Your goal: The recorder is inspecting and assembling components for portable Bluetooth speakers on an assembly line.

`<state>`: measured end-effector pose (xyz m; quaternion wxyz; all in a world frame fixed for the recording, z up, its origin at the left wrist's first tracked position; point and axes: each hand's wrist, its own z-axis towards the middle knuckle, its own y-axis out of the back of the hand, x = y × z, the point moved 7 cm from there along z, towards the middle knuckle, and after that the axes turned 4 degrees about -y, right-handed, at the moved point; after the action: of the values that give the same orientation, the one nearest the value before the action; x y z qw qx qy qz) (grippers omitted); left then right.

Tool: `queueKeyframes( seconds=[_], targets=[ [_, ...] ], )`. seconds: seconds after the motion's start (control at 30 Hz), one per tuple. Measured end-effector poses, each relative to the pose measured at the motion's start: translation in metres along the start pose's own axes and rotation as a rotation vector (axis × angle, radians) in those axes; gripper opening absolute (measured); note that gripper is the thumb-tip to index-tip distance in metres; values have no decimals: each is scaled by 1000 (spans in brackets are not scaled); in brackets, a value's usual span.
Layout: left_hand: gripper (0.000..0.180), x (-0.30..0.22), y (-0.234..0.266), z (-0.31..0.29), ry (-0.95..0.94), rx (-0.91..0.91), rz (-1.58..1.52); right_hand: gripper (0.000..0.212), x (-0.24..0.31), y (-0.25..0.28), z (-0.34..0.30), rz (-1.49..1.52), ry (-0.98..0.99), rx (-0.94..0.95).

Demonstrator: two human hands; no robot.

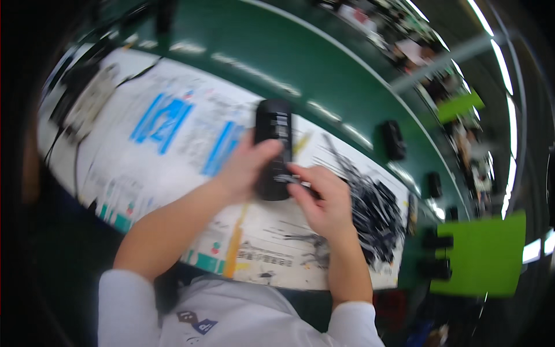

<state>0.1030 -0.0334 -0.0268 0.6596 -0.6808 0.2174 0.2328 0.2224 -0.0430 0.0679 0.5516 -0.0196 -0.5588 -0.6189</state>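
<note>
A green tabletop (324,63) carries a white printed board (107,165) along its near edge. Black strips (376,217) are heaped at the board's right end. A black cylinder (272,124) is held over the board's middle, its top reaching the far edge; another black object (394,140) sits nearer the tabletop's far edge. The left hand (240,170) has its grip wrapped round the cylinder; the right hand's (325,196) thumb and forefinger meet its lower right side, too blurred to tell whether they pinch anything.
</note>
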Motion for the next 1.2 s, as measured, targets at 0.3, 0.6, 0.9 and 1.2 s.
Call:
queueKeyframes(
  seconds=[0.3,0.6,0.9,1.2],
  targets=[
    [69,7,-20,-15,157,386,-285,18,11,35,-5,-265,290,-351],
    [67,11,-21,-20,165,548,-287,11,-22,19,-16,185,52,-393],
    [66,5,-22,-14,49,424,-158,56,-31,-5,-11,541,-396,81],
    [53,-8,13,-2,-141,185,-5,72,-24,-23,37,317,-362,315]
  ],
)
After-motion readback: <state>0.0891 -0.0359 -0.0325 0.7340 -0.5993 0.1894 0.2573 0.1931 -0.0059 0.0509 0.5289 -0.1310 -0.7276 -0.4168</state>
